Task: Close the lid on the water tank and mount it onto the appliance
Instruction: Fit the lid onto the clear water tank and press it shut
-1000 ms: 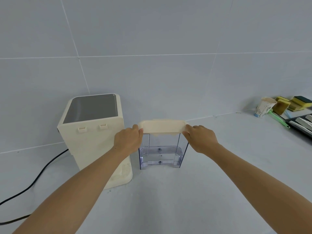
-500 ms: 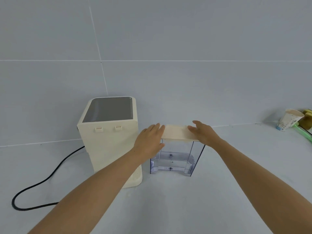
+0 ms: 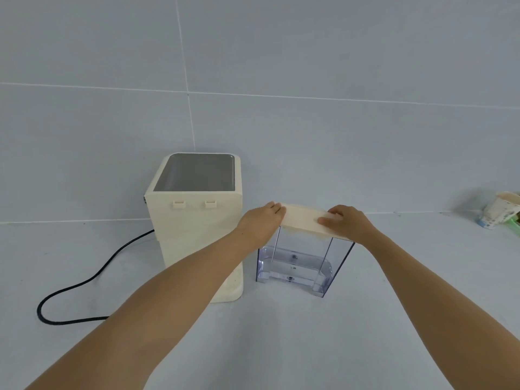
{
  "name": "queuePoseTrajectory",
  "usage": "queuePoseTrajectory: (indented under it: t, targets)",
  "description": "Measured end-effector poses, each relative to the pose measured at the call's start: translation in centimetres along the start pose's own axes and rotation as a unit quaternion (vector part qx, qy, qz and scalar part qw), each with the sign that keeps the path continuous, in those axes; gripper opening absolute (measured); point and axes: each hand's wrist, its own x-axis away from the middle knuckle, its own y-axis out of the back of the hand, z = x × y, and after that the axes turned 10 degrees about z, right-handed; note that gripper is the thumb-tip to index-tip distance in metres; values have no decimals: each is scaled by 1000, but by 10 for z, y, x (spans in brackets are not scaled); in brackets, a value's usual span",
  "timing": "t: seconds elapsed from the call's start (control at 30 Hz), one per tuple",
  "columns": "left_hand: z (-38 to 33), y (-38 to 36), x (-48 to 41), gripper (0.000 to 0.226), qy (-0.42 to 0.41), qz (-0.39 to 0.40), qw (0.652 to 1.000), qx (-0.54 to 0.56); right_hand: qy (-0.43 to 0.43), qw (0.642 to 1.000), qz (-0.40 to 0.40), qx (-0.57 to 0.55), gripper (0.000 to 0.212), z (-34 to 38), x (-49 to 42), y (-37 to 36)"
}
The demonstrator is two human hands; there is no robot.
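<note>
The appliance (image 3: pixel 197 226) stands just left of the water tank (image 3: pixel 304 263), with only a thin gap between them. A black cord (image 3: pixel 84 282) loops on the tabletop (image 3: pixel 281 347) farther left. A paper cup (image 3: pixel 498 211) sits far right. The front tabletop is open.

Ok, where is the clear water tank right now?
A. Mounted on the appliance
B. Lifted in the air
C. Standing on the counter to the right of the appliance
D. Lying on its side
C: the water tank stands upright on the counter, apart from the appliance, both hands on its lid.
</note>
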Motion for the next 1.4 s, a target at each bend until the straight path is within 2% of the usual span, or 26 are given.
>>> queuePoseTrajectory:
  t: [0.3,0.6,0.7,0.8,0.9,0.97,1.07,1.17,1.27,1.4]
  targets:
    - [5,3,-16,75,-25,-14,999,-25,-17,998,56,31,45,5,27,-5]
    - [6,-5,-26,62,-16,-45,999,-23,-43,996,73,7,47,21,47,-30]
    - [12,-9,-25,58,17,-55,997,50,-43,994,98,5,46,23,50,-31]
    - [18,-9,-21,55,58,-83,982,162,-56,990,118,50,48,26,47,-19]
    - [11,-2,-10,40,68,-140,956,250,-43,993,34,105,51,33,35,-2]
    - [-3,3,4,31,53,-160,949,267,-9,995,-15,94,50,42,24,4]
    - [-30,8,24,30,14,-159,960,232,55,997,30,40,53,61,8,6]
    - [-56,7,33,39,-26,-121,976,177,104,990,74,62,54,78,-8,0]
    - [-76,1,36,54,-42,-97,986,130,112,982,117,99,55,90,-21,-8]
    - [-87,-6,36,57,-32,-81,988,125,97,971,144,162,57,96,-33,-19]
